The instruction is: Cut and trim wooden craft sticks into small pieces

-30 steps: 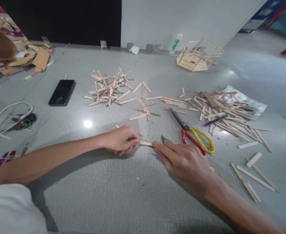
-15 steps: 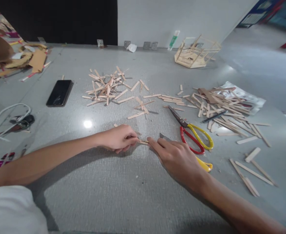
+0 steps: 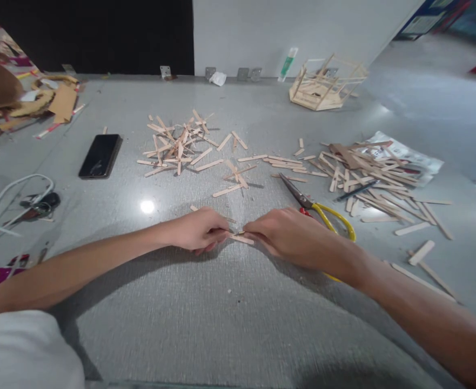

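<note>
My left hand (image 3: 199, 229) is closed in a pinch on a flat wooden craft stick (image 3: 243, 239), whose free end sticks out to the right. Just across from it, my right hand (image 3: 280, 229) pinches the tip of a thin stick piece close to the left fingertips. How the two pieces join is too small to make out. Another craft stick lies behind the left hand, partly covered by it. Beyond my right hand, scissors (image 3: 327, 213) with red and yellow handles lie partly hidden. A yellow edge (image 3: 332, 277) shows beneath the right forearm.
A loose pile of craft sticks (image 3: 179, 146) lies mid-table, and a bigger heap (image 3: 377, 175) with a pen (image 3: 357, 190) is at the right. A phone (image 3: 100, 156), cables (image 3: 14, 208) and scraps are on the left. A hexagonal stick frame (image 3: 322, 89) stands by the wall.
My right hand has rolled over and its fingers now pinch at the stick. The grey blade beside it and most of the yellow handle have gone out of sight. My left hand stays put.
</note>
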Tool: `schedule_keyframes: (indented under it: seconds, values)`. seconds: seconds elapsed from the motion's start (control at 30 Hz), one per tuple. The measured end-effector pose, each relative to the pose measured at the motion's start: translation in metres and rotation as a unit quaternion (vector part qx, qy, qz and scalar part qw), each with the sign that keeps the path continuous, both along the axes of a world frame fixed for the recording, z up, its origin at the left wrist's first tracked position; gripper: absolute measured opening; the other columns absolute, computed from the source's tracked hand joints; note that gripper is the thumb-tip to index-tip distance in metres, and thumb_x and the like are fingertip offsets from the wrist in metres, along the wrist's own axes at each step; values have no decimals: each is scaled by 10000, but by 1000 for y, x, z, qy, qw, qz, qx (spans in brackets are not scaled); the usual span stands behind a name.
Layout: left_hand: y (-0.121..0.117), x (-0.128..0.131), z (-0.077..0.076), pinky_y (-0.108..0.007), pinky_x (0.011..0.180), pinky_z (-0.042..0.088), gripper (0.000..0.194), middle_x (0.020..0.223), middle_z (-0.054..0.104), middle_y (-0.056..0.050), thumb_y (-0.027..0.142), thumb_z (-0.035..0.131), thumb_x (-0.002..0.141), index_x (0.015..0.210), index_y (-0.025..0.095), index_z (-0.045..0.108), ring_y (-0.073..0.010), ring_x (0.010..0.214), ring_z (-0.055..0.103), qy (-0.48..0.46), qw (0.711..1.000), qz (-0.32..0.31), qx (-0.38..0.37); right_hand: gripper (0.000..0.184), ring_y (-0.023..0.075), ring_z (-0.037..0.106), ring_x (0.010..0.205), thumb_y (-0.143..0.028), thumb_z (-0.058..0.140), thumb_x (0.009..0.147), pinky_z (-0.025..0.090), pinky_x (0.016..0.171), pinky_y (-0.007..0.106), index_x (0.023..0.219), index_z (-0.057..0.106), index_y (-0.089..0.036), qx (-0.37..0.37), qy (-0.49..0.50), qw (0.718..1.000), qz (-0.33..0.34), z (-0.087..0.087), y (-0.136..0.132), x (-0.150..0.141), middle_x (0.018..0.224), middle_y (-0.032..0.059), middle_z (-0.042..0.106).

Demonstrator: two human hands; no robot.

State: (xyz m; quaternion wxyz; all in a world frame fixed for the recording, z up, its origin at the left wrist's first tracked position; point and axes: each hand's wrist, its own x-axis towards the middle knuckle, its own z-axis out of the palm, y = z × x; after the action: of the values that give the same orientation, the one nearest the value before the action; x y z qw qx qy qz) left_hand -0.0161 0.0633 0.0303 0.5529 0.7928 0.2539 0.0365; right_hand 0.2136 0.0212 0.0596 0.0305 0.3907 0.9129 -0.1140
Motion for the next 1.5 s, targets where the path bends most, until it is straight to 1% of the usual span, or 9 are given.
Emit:
schedule_keyframes:
  seconds: [0.23, 0.37, 0.57, 0.67, 0.9, 1.17, 1.23, 1.33, 1.5]
  values:
    - [1, -1, -1, -165, 386, 375, 371, 487, 555, 17, 199, 458, 953, 583, 171, 455, -77, 336, 517, 10, 1000, -5, 12, 312, 113, 542, 585, -200, 472, 970, 291, 591, 261, 751, 694, -188, -102, 25, 993, 62, 5, 33, -1, 650, -2, 674]
    - [2, -2, -1, -157, 357, 372, 324, 515, 556, 24, 223, 438, 971, 661, 164, 509, -83, 343, 535, 10, 1000, -1, -12, 244, 124, 514, 518, -65, 506, 887, 207, 533, 300, 754, 669, -188, 53, -71, 995, 36, 4, 5, -8, 635, 13, 659]
    - [1, -1, 1, -147, 366, 377, 339, 515, 557, 25, 230, 421, 988, 664, 163, 497, -74, 341, 535, 21, 1000, -4, 1, 329, 158, 498, 467, 68, 440, 778, 221, 454, 328, 796, 667, -169, 266, -150, 952, 29, -2, -46, -28, 604, 57, 605]
    - [0, 0, 1, -151, 387, 378, 372, 493, 545, 24, 214, 424, 982, 615, 166, 466, -74, 346, 536, 14, 1000, -1, 6, 330, 154, 503, 474, 83, 453, 759, 221, 459, 329, 803, 668, -163, 265, -123, 956, 21, -6, -46, -28, 607, 54, 603]
    - [0, 0, -3, -164, 363, 355, 314, 509, 550, 29, 233, 450, 957, 656, 165, 506, -81, 333, 515, 7, 1000, 1, -3, 257, 136, 492, 465, 6, 514, 837, 174, 513, 334, 798, 637, -216, 115, -87, 989, 16, 2, -12, -7, 629, -10, 650]
    - [0, 1, -3, -170, 371, 370, 347, 521, 574, 13, 282, 421, 998, 694, 157, 534, -90, 352, 538, 15, 1000, 21, -16, 311, 192, 541, 555, 47, 447, 848, 329, 527, 344, 905, 704, -117, 311, -130, 940, 46, -8, -44, -22, 651, 66, 617]
    - [-5, 3, -2, -177, 417, 381, 388, 524, 566, 16, 306, 395, 1021, 683, 158, 515, -80, 386, 535, -9, 998, 58, 33, 290, 191, 558, 575, -8, 445, 914, 385, 552, 333, 1061, 681, -89, 335, -92, 937, -21, -17, -49, -21, 674, 58, 625]
    - [-16, 4, 0, -216, 496, 399, 381, 577, 554, 13, 303, 342, 1050, 755, 159, 536, -91, 483, 516, -35, 962, 119, 243, 279, 199, 628, 659, -167, 465, 991, 471, 606, 320, 1245, 563, -107, 293, 51, 940, -166, -24, -53, -19, 805, 67, 676]
    - [-35, -1, 12, -249, 468, 467, 249, 638, 615, -17, 156, 386, 1023, 979, 137, 631, -133, 537, 593, -50, 795, 107, 595, 196, 151, 675, 655, -293, 587, 954, 522, 591, 252, 1111, 528, -192, 227, 305, 876, -298, -11, -63, -21, 858, 36, 702]
